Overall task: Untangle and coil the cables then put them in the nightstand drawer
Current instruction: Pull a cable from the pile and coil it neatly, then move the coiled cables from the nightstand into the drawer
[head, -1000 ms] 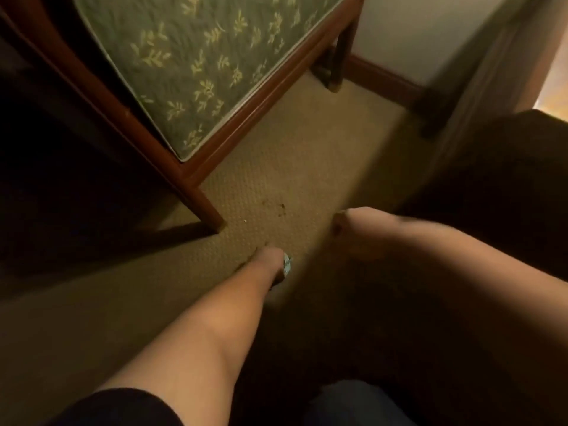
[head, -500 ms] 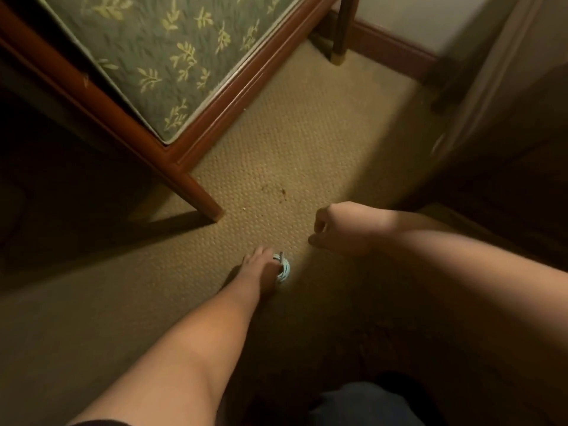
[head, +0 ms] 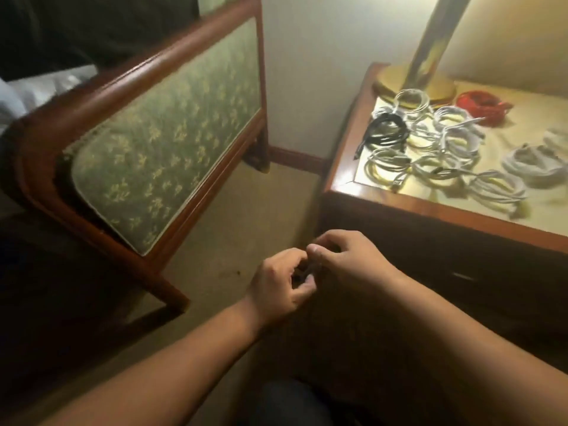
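Observation:
My left hand (head: pixel 279 287) and my right hand (head: pixel 347 259) meet low in front of the dark nightstand drawer front (head: pixel 479 272). Their fingertips pinch a small cable (head: pixel 302 272) between them; it is mostly hidden and looks dark. On the nightstand top (head: pixel 399 207) lie several coiled white cables (head: pixel 390 162), one black coil (head: pixel 385 133) and one red coil (head: pixel 479 103). The drawer appears closed.
A brass lamp base (head: pixel 415 84) stands at the back of the nightstand top. A wooden-framed panel with green patterned upholstery (head: pixel 166 142) stands to the left, its leg on the tan carpet (head: pixel 246 216). A carpet strip runs between panel and nightstand.
My left hand lifted a small light cable coil off the carpet. Both hands came together higher up, and the view swung up to the nightstand top.

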The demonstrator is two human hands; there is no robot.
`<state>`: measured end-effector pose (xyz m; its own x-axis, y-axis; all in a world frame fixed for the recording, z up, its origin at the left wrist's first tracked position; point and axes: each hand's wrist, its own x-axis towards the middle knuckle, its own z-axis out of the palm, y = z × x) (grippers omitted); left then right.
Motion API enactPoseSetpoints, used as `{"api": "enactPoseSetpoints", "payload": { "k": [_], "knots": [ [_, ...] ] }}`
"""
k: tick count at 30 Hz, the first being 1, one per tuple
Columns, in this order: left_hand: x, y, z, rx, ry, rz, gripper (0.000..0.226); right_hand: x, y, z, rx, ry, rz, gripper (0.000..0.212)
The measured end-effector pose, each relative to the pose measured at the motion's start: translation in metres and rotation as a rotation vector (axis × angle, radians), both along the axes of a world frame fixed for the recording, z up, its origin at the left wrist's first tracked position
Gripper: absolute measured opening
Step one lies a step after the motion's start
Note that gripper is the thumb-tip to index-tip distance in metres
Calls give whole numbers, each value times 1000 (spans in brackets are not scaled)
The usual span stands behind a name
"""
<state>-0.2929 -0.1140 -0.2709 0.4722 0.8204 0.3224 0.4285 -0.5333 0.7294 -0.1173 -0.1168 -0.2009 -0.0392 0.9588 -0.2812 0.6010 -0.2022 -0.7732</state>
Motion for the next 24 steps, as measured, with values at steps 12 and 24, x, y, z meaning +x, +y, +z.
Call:
{"api": "enactPoseSetpoints", "payload": {
  "k": [12, 24],
  "knots": [
    [169, -6, 152, 561, 119, -217, 15, 164, -87, 120, 453, -32, -492, 11],
    [295, 13, 159, 523, 567, -313, 24, 279, -92, 82, 453, -470, -402, 15]
  ]
}}
